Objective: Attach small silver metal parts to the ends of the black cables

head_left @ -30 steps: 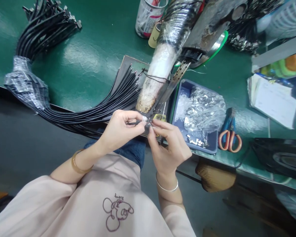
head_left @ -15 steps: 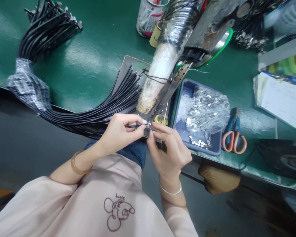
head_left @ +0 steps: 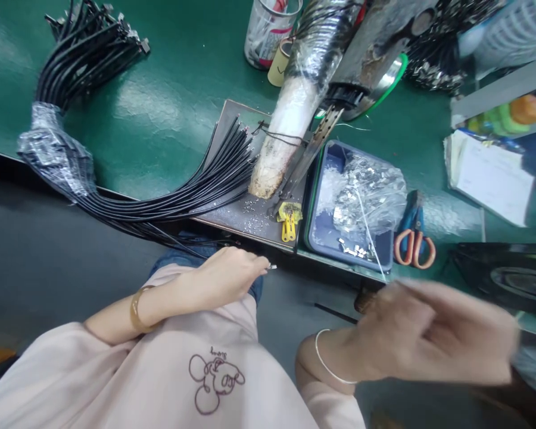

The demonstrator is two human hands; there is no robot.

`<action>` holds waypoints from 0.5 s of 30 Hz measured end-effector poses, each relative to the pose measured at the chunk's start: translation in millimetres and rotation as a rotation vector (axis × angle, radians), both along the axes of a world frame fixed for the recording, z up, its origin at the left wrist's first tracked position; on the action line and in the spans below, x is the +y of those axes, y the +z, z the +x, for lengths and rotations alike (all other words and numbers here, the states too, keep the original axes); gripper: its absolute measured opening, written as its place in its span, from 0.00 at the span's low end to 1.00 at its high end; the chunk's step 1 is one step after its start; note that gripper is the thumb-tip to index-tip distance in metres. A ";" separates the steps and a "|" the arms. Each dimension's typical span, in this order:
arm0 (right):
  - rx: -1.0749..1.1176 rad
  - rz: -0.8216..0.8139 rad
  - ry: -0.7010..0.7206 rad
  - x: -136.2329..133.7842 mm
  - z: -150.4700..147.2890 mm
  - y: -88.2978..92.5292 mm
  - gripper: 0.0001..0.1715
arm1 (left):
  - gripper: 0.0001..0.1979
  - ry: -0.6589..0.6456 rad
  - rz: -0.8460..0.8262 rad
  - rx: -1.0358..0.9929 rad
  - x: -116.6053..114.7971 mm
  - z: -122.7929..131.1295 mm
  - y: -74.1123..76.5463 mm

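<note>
My left hand point(head_left: 230, 275) is low over my lap, its fingers pinched on the end of a thin black cable point(head_left: 192, 243) whose small metal tip point(head_left: 272, 267) sticks out to the right. That cable runs back to a bundle of black cables point(head_left: 161, 205) draped over the bench edge. My right hand point(head_left: 433, 342) is far out to the right below the bench edge and smeared by motion, so its fingers cannot be read. A thin pale wire point(head_left: 368, 229) slants from the blue tray point(head_left: 318, 233) towards it.
The blue tray holds a bag of small metal clips point(head_left: 370, 193). A plastic-wrapped tool point(head_left: 290, 125) slants down onto a dark metal plate point(head_left: 243, 217) next to a yellow clip point(head_left: 289, 217). Orange-handled scissors point(head_left: 414, 245), a clear jar point(head_left: 268, 30) and papers point(head_left: 491, 176) lie on the green bench point(head_left: 161, 107).
Both hands left the tool tip at the plate. My left hand dropped towards my lap with the cable end; my right hand swung fast down and to the right.
</note>
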State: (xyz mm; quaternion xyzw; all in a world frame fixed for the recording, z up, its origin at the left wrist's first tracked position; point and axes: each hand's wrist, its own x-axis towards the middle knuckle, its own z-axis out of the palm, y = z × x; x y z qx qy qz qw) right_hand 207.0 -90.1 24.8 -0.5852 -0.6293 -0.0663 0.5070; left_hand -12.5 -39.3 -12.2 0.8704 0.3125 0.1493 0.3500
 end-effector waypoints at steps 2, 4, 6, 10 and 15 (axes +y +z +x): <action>-0.157 -0.134 -0.080 10.4 16.2 -0.7 0.04 | 0.08 -0.100 -0.037 0.116 -1.4 -2.3 0.1; -0.288 -0.309 -0.049 25.7 31.1 -2.7 0.09 | 0.08 -0.141 -0.093 0.089 -0.4 -4.5 -0.3; -0.318 -0.396 0.018 41.1 43.7 -6.2 0.17 | 0.10 -0.139 -0.181 -0.056 2.0 -6.2 -0.6; -0.173 -0.636 0.112 61.3 57.4 -10.9 0.21 | 0.11 -0.022 -0.483 -0.414 8.5 -7.2 3.6; -0.066 -0.792 0.069 61.5 47.2 -3.4 0.17 | 0.15 0.199 -0.859 -0.695 18.4 -3.8 11.6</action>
